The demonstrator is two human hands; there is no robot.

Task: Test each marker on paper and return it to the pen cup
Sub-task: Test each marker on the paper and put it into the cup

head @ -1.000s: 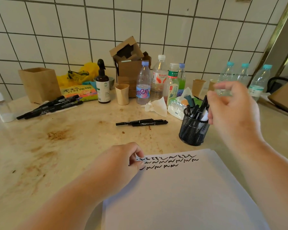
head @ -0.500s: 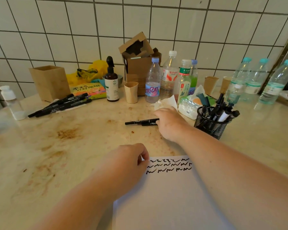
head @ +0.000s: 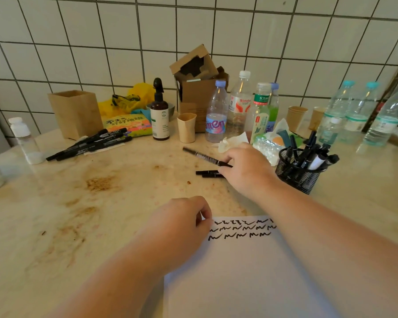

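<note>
My right hand (head: 246,168) grips one end of a black marker (head: 202,156), which points up and to the left just above the counter. A second black marker (head: 207,173) lies on the counter under that hand. My left hand (head: 182,223) rests curled on the top left corner of the white paper (head: 251,271), beside three rows of black squiggles (head: 239,229). The black mesh pen cup (head: 296,173), with several markers in it, stands to the right of my right hand. Several more black markers (head: 90,145) lie at the back left.
Along the tiled wall stand a wooden box (head: 76,113), a dark spray bottle (head: 159,115), paper cups (head: 186,127), a cardboard box (head: 198,88) and several plastic bottles (head: 216,111). A crumpled tissue (head: 232,143) lies behind my right hand. The counter (head: 97,184) is stained brown.
My right hand went from the pen cup to the two markers on the counter and has lifted one of them by its end. My left hand stayed on the paper.
</note>
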